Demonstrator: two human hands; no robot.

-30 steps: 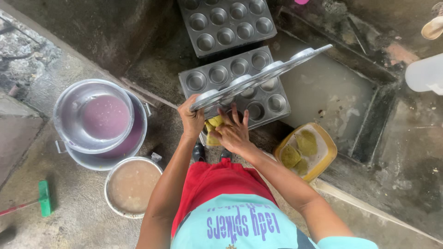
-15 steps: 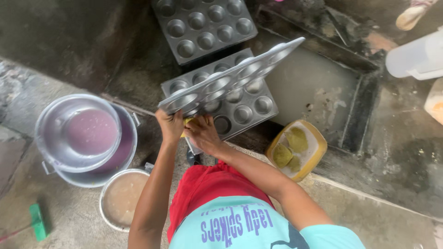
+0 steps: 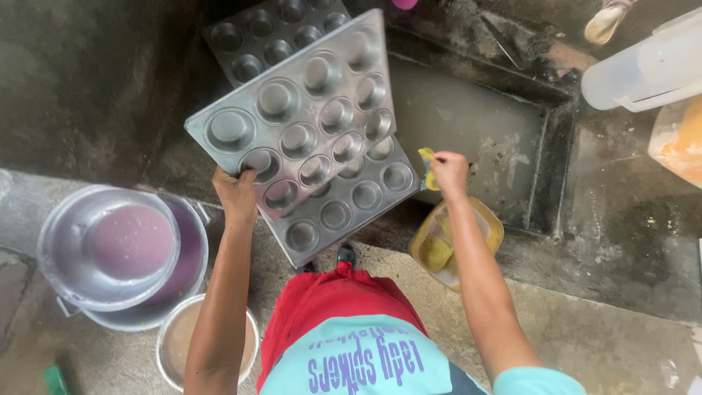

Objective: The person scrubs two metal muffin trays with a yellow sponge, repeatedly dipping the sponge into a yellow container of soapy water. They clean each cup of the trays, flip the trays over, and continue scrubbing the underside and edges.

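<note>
Metal muffin tray (image 3: 307,110), upper centre of frame, tilted up with underside toward camera, gripped at lower left corner by left hand (image 3: 235,196). Fingers curled over that rim, clenched on the edge, thumb side hidden behind the sheet. Likely stiff and thin, light for its spread but awkward from one corner (long lever, probably wants to swing). Probably wet and slippery. Best hold judged at the flat rim between cup bumps, or two opposite edges if steadier grip needed. Not fragile, though likely to dent or clang if dropped.

Look: dull grey aluminium, rectangular, rows of round cup bottoms bulging toward camera, scuffed, faint sheen. Overlapping a second muffin tray (image 3: 351,208) lying flat just below it, cups up. Third muffin tray (image 3: 270,36) at top of frame, partly covered.

Right hand (image 3: 447,170), right of centre, pinched shut on a small yellow sponge (image 3: 427,165) (soft, soggy-looking, squashes easily), held apart from the lifted tray, above a yellow tub (image 3: 491,223) with more yellow-green pads inside.

Concrete wash basin (image 3: 475,124) with murky water behind right hand. Stacked metal bowls (image 3: 117,249) at lower left, pinkish liquid in top one. Round pot (image 3: 170,351) just below them. White plastic jug (image 3: 647,69) at upper right. Red and teal clothing at bottom centre.
</note>
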